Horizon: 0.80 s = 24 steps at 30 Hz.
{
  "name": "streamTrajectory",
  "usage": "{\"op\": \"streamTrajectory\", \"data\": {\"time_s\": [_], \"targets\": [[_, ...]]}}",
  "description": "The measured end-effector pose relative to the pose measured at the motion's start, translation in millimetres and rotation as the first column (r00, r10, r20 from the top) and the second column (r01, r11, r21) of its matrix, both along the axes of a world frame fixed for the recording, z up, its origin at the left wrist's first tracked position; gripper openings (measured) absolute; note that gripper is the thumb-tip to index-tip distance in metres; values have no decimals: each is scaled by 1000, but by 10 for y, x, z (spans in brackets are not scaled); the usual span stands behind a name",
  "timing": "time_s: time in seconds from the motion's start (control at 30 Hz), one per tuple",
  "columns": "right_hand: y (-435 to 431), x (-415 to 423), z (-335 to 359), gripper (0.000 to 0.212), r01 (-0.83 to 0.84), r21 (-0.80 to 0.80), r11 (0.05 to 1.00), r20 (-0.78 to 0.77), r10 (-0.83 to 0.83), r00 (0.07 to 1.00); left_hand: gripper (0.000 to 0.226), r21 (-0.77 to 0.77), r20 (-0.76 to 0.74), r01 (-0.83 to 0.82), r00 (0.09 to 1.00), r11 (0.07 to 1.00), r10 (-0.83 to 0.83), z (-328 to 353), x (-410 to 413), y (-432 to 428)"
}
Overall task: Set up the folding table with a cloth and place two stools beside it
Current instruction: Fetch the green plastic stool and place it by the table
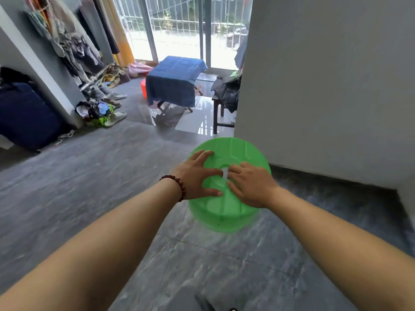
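Under my fingers (203, 154) I see a plain, translucent bright green stool (233, 151). The bracelet (180, 187) behind the left fingers: dark red-brown beads. The floor (94, 187) below the fingers: grey tile, paler marble streaks. Far ahead of the fingers, the cloth (173, 81) on the desk (162, 106) is denim blue with faint grid lines; a red-orange stool (143, 87) peeks out beside it. The wall (325, 86) right of the fingers: flat pale grey.

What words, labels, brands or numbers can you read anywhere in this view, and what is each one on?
No text can be read in this view.
Green stool: plain moulded plastic, no label showing.
Blue cloth: no print or tag visible.
Green packet beside the shoes: some printing, too blurred to read.
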State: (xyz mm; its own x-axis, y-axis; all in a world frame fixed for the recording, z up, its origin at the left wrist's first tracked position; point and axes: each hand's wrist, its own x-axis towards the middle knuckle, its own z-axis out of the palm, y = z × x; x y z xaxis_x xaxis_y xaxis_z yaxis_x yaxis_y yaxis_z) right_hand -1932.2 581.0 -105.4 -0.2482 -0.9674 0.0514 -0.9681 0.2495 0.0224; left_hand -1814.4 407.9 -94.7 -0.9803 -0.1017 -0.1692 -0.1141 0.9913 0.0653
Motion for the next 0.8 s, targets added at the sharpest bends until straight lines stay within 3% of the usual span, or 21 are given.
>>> {"op": "streamTrajectory", "data": {"time_s": [0.53,0.8], "targets": [[-2693,-1711,21,40,-37,-22,999,-22,37,999,66,-40,-24,-47,999,998,46,73,-1628,-2634],[-3493,-2601,-66,43,-18,3,1000,-2,18,1000,67,-59,1,-5,1000,998,5,30,-2578,-3466]]}}
